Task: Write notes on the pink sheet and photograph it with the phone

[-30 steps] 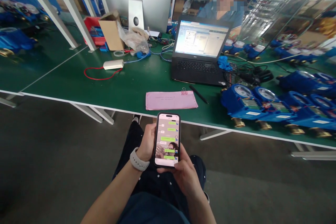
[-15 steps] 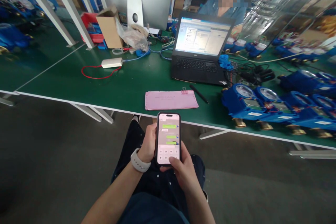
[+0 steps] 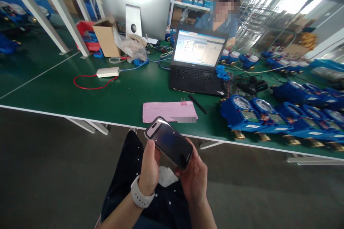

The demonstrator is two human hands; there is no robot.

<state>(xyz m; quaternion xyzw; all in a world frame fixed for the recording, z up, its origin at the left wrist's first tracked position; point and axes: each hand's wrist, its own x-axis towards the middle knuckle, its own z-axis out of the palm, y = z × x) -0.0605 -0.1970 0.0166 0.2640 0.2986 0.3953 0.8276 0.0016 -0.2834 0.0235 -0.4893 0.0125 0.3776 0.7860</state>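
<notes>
A smartphone with a mostly dark screen is held tilted over my lap, just in front of the table edge. My left hand, with a white watch band on the wrist, grips its left end, thumb along the near side. At its lower right end my right hand has its fingers closed round the edge. Beyond the phone lies a pink stack of papers with a binder clip. Beside the papers rests a black pen.
An open laptop stands on the green table. Blue meters with brass fittings line the right side. A white box with a red cable, a cardboard box and a monitor are at left. A person sits opposite.
The phone has turned from upright to a slant, its top end to the left, and its chat screen has given way to a mostly dark one. My right thumb has left the screen.
</notes>
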